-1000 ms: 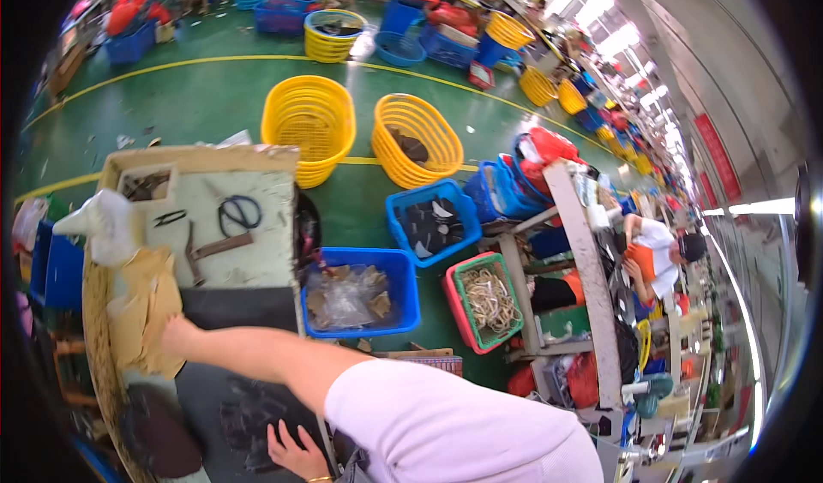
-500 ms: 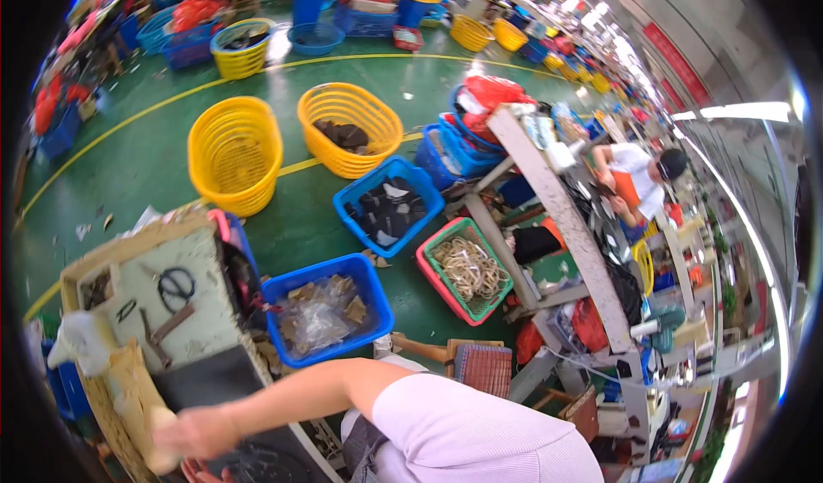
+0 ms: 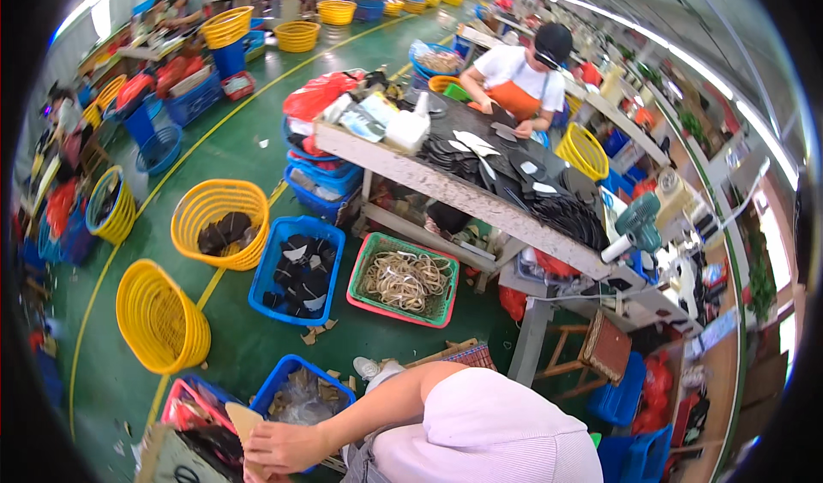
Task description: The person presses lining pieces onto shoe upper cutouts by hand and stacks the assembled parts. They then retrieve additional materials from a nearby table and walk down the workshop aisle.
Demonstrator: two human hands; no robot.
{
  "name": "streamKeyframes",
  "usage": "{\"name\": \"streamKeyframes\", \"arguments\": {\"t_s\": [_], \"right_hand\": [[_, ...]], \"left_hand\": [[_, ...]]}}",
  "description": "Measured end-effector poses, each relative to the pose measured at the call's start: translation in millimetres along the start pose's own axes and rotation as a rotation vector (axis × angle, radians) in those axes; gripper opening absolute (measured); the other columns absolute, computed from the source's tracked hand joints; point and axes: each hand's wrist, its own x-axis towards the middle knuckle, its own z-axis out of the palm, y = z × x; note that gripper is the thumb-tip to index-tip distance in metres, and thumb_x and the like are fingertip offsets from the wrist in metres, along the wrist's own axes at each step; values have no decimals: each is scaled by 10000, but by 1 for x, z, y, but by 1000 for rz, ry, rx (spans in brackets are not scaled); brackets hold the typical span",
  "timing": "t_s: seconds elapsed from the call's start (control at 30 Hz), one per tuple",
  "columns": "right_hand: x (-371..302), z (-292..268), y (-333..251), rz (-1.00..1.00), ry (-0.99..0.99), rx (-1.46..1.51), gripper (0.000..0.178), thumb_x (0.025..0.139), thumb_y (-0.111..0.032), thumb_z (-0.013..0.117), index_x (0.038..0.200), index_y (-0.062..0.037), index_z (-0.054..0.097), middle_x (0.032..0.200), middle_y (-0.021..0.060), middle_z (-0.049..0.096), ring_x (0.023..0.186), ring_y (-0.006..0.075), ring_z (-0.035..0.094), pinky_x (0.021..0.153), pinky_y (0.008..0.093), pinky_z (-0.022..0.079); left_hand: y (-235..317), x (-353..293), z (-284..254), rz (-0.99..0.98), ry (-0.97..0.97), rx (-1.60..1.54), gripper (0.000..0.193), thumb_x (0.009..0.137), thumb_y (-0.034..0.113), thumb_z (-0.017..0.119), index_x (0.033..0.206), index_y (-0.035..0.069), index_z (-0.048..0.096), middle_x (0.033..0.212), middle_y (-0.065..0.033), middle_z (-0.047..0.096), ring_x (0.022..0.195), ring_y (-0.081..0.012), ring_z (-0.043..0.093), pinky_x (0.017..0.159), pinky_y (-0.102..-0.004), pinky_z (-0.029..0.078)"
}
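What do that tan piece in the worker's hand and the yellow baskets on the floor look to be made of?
The tan piece, held in the left hand, looks like stiff cardboard or leatherboard: flat, matte, cleanly cut edge. I can't tell which. The yellow baskets look like moulded plastic: glossy, uniformly bright, with open ribbed walls.

Green floor [image 3: 257, 140] carries yellow baskets [image 3: 219, 222] and blue crates [image 3: 296, 269].

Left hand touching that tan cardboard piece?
Touching. Head view: the left hand lies over the lower part of the tan cardboard piece, fingers wrapped on it.
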Motion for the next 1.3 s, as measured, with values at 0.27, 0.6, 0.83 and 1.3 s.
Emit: {"name": "streamKeyframes", "arguments": {"t_s": [0.27,0.6,0.83,1.3], "right_hand": [[-17,-127,44,169,360,-303,355,765,-149,559,1068,34,544,1022,148,541,896,301,538,802,361,455],[-82,-259,95,344,511,-384,327,778,-113,628,1084,-8,577,1012,119,583,839,279,576,722,352,502],[-106,-343,180,491,445,-259,182,759,-83,600,930,-19,598,908,111,599,852,285,587,712,342,511],[-113,-448,249,747,409,-431,230,719,-79,649,919,27,608,874,108,606,787,271,587,690,350,493]], "left_hand": [[80,40,130,-309,-575,-680,234,953,219,520,1100,41,553,1033,-65,593,875,-172,570,771,-283,467],[141,42,278,-416,-827,-549,249,954,138,505,1121,-36,566,1065,-103,609,935,-163,590,793,-264,485],[150,70,406,-259,-838,-251,168,927,45,522,1059,-30,594,978,-87,627,872,-147,595,779,-247,473],[175,103,549,44,-992,13,158,867,51,595,978,-40,661,722,-61,657,643,-62,567,586,-216,463]]}}
